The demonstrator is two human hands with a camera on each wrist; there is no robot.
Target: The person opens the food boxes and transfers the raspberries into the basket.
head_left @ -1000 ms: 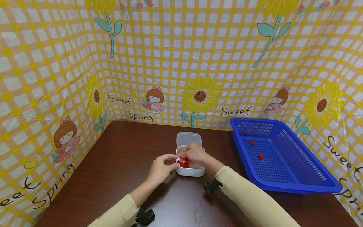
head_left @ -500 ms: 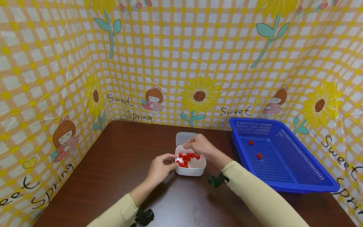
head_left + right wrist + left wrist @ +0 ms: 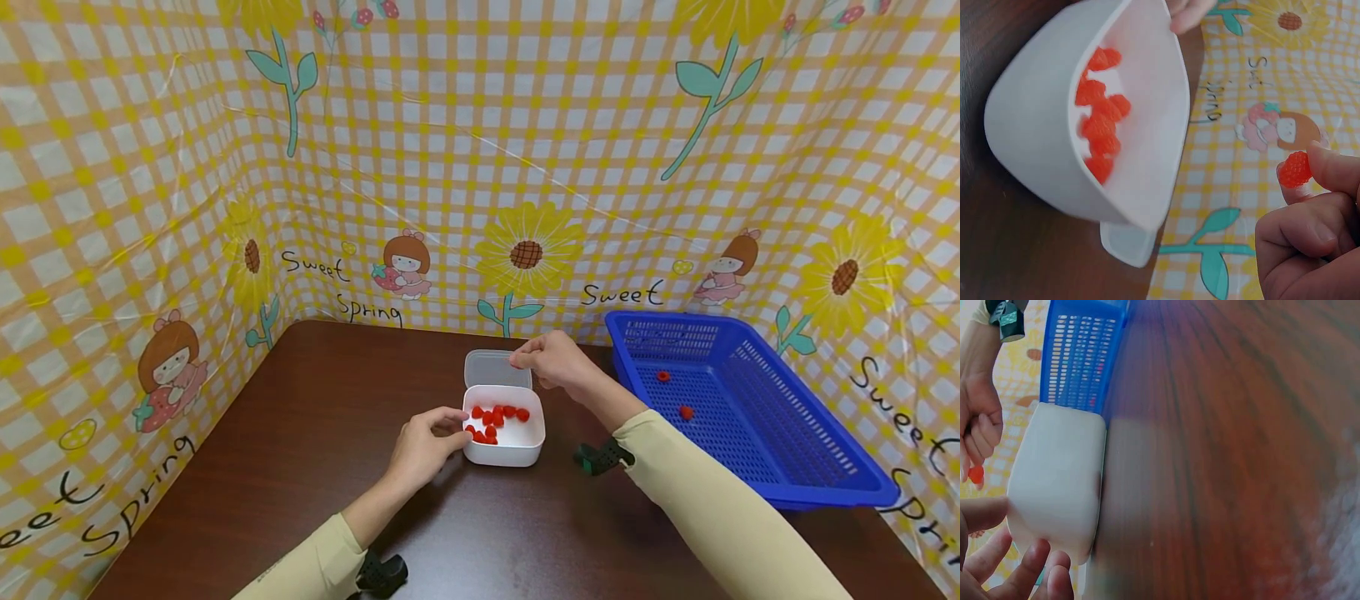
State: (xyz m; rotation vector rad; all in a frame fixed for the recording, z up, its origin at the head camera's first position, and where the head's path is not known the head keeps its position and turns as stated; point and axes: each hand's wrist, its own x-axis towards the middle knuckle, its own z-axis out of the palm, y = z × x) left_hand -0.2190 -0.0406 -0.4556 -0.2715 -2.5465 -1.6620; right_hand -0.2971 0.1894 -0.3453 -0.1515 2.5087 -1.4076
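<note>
A white box (image 3: 504,454) stands on the table with several red raspberries (image 3: 498,415) inside. Its translucent lid (image 3: 491,368) lies folded out behind it. My left hand (image 3: 423,446) holds the box at its left side, thumb and fingertips at the rim; in the left wrist view its fingers (image 3: 1029,562) lie against the white wall. My right hand (image 3: 558,364) is raised over the right edge of the lid. Between its thumb and index finger it pinches one raspberry (image 3: 1296,170), seen also below the fingers in the left wrist view.
A blue perforated basket (image 3: 750,492) stands at the right, with a raspberry (image 3: 687,412) and a red ring-like piece (image 3: 663,376) on its floor. A checked cloth (image 3: 450,167) with printed sunflowers walls the dark wooden table (image 3: 337,400) at the back and sides.
My right hand has risen out of the box and moved back and right with a raspberry, uncovering the other raspberries and the lid. My left hand has stayed at the box.
</note>
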